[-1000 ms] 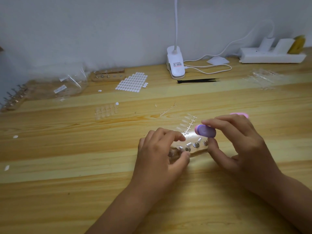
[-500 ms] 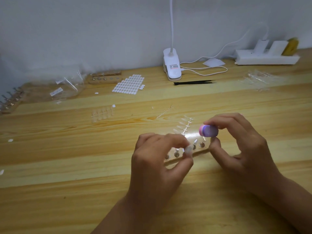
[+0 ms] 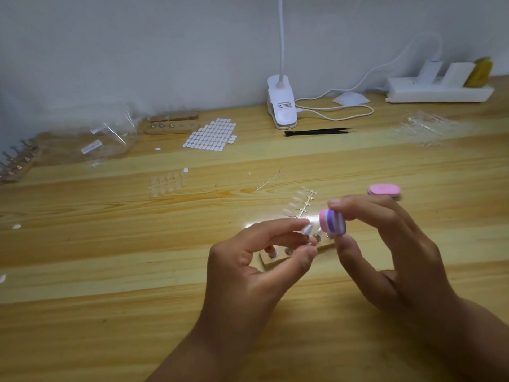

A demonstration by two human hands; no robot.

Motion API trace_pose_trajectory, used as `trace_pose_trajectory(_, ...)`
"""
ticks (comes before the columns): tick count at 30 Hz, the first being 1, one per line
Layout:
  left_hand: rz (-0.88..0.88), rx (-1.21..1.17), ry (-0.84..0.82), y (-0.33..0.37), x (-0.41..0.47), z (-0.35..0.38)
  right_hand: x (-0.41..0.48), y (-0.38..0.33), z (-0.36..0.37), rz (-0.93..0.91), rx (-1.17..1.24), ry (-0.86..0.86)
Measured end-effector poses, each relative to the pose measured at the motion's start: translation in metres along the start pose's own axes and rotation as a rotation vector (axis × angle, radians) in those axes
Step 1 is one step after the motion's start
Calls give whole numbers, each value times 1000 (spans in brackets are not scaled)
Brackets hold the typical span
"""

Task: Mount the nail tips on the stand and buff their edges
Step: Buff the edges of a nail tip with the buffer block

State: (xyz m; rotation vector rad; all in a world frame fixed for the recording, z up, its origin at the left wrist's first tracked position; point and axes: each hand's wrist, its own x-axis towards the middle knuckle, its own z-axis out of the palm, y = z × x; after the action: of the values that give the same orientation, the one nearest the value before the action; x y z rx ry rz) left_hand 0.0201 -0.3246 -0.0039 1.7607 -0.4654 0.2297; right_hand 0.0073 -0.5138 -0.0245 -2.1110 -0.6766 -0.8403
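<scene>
**Buffing about to begin on one nail tip**

My left hand (image 3: pixel 256 266) pinches a clear nail tip (image 3: pixel 306 230) between forefinger and thumb, holding it up on its metal peg just above the wooden stand (image 3: pixel 324 247). The stand lies flat on the table between my two hands, with a few other pegs standing in a row along it. Just right of the tip, my right hand (image 3: pixel 394 252) grips a small pink-and-purple buffer block (image 3: pixel 332 221) between fingertips and thumb, its end face turned towards the tip and close beside it.

I judge that mounting is partly done and that I am at the buffing step for this one tip. The next move calls for a steady pinch on the left and light, short strokes of the block along the tip's edge, since the tip is thin and could pop off its peg.

My thumb covers the foot of the peg, so it may be lifted clear of the stand or still seated; I cannot tell which. Whether block and tip touch is blurred. How many pegs already carry tips is hard to make out, and my right thumb hides the stand's right end.
</scene>
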Motion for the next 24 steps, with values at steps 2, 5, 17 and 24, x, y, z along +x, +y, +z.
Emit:
trace_pose_trajectory(2, 13, 2, -7, 1, 0, 1, 0, -2, 1, -21, -26, -13)
trace_pose_trajectory(5, 25, -18, -17, 2, 1, 1, -1, -4, 4, -89, -102, -52)
trace_pose_trajectory(17, -140, -266, -83, 0, 0, 0, 0, -6, 2, -147, -250, -2)
trace_pose_trajectory(24, -275, -378, -81, -2, 0, 1, 3, -5, 2, -77, -206, 77)
